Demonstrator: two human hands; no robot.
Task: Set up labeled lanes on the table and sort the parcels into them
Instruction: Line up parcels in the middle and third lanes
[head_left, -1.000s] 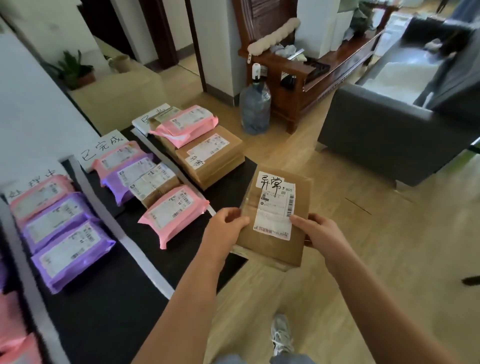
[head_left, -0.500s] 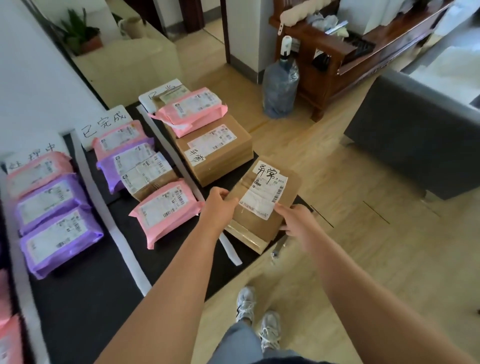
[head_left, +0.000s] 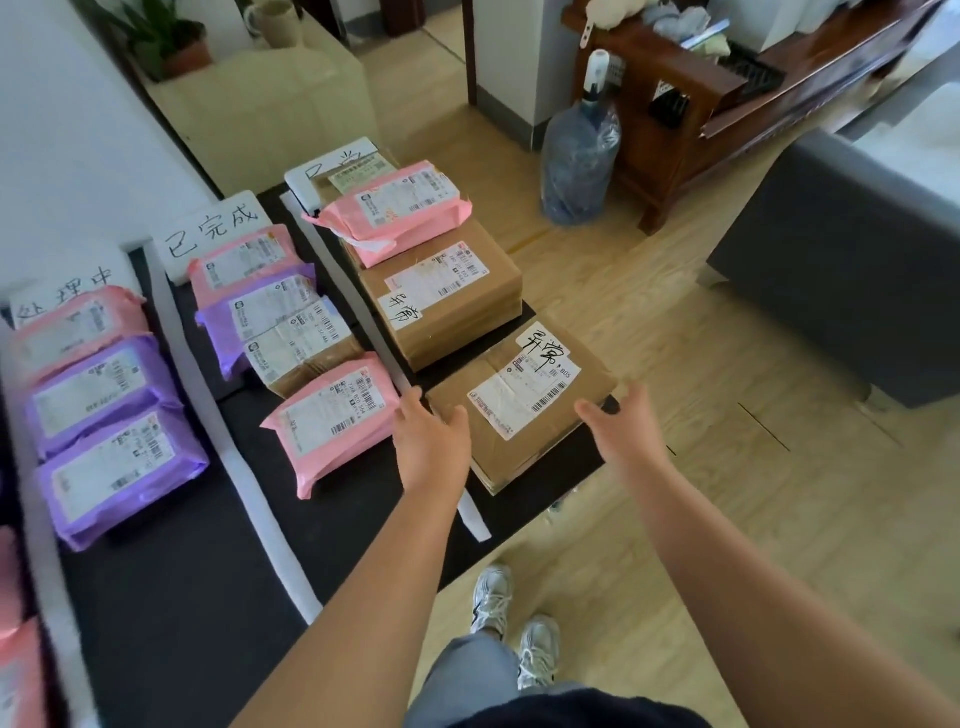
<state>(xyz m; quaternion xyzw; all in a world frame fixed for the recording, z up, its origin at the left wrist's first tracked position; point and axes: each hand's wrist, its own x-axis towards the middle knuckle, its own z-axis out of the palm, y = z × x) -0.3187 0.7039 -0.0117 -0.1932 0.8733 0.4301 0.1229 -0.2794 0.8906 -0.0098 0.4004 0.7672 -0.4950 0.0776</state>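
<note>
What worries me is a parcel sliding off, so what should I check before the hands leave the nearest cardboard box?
1. Cardboard box lies flat on the table: ok.
2. It sits right of the white strip, in line with the larger box: ok.
3. Handwritten marks on both boxes match: ok.
4. Its right corner fully on the tabletop: cannot tell.
5. Left hand and right hand open, gripping nothing: ok.

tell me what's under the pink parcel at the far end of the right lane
The pink parcel overlaps the far end of a large brown box. A brown parcel pokes out behind. What is beneath its middle is covered.
</note>
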